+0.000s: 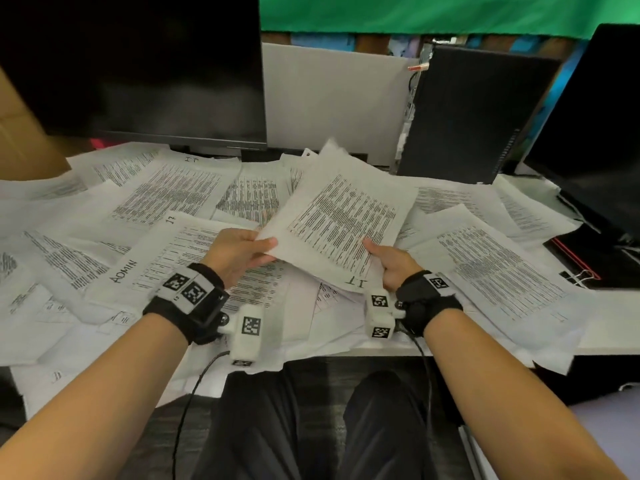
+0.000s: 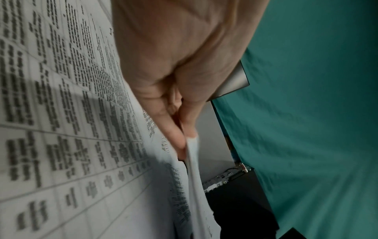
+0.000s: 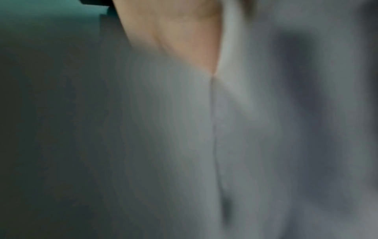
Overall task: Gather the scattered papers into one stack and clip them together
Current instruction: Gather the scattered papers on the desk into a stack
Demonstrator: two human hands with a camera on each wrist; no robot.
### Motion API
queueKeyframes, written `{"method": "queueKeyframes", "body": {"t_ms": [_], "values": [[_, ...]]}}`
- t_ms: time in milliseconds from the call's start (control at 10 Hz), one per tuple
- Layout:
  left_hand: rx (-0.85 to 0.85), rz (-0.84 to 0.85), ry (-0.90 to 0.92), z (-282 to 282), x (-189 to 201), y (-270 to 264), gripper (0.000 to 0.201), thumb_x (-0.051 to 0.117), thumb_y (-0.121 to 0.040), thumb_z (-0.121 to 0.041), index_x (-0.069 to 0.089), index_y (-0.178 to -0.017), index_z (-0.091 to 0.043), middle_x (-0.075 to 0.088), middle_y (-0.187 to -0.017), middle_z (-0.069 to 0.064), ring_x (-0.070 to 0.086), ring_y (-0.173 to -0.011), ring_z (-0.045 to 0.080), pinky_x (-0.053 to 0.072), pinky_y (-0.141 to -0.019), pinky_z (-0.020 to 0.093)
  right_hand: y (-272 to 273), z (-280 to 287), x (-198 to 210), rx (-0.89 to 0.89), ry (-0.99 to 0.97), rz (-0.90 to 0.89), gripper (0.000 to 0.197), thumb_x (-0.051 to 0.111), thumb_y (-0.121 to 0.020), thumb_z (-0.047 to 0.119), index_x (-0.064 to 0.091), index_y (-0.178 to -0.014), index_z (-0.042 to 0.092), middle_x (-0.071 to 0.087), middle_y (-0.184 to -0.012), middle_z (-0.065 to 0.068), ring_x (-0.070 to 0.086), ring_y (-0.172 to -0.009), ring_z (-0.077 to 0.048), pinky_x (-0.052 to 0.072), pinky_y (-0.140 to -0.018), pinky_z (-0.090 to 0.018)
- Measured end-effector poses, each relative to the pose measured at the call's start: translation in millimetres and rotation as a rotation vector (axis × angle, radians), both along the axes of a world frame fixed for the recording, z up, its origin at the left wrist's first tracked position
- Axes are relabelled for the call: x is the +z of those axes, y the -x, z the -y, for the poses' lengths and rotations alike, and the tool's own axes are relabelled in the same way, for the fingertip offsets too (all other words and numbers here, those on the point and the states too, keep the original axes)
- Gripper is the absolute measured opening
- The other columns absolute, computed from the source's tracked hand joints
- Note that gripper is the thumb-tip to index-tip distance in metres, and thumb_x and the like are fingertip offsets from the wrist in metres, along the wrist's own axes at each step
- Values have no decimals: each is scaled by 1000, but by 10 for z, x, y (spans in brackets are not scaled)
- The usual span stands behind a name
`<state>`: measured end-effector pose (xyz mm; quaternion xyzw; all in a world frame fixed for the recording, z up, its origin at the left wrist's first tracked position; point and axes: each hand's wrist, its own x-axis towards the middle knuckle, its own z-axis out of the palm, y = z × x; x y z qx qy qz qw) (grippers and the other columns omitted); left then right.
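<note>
Both hands held one printed sheet (image 1: 341, 216) tilted above the scattered papers (image 1: 166, 195) on the desk (image 1: 616, 327): left hand (image 1: 239, 252) pinched its near-left corner, right hand (image 1: 393, 263) gripped the near edge, thumb on top; right wrist view was blurred.

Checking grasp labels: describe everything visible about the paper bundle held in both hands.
The held paper bundle is white sheets printed with dense black text rows, "IT" handwritten at its near edge. It is lifted and tilted above the scattered papers on the desk. The left hand pinches its left corner; the right hand grips its near right edge, thumb on top. The sheet count is unclear.
</note>
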<state>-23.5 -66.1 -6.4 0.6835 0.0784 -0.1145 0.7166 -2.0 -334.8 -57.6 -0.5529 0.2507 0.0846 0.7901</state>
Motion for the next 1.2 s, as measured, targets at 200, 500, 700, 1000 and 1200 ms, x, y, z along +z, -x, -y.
{"method": "queueKeyframes", "body": {"t_ms": [200,500,700,1000,1200], "values": [[-17,163,155,144,26,78,13,50,-96,-13,62,-102,-10,71,-92,-1,69,-75,6,57,-77,19,-124,127,-120,72,109,-25,52,79,-79,24,62,-124,4,69,-120,-16,65,-112,-32,50,-98,-52],[538,36,71,-535,-34,220,41,55,-93,-20,51,-130,-3,55,-134,17,52,-125,33,40,-107,44,-29,14,-143,-11,287,53,24,66,-92,11,64,-112,0,70,-105,-15,69,-87,-27,59,-63,-28],[1040,-131,-125,-1235,-404,576,77,61,-75,-39,40,-137,1,44,-141,23,45,-127,40,40,-104,51,-81,-144,-235,-121,537,94,11,71,-87,19,65,-90,10,69,-102,-11,66,-96,-29,54,-92,-47],[533,12,-8,-756,-504,434,117,75,-67,-4,-2,-146,-41,35,-149,16,47,-126,37,46,-97,52,-82,-145,-246,-90,373,194,52,67,-85,3,51,-134,12,65,-119,-9,66,-97,-27,54,-69,-29],[453,524,-724,-507,143,638,40,56,-94,-8,45,-132,-3,60,-108,9,57,-100,29,50,-90,42,-43,-121,-232,-89,403,201,69,67,-88,8,35,-148,18,52,-138,-4,52,-123,-27,44,-105,-49]]}}
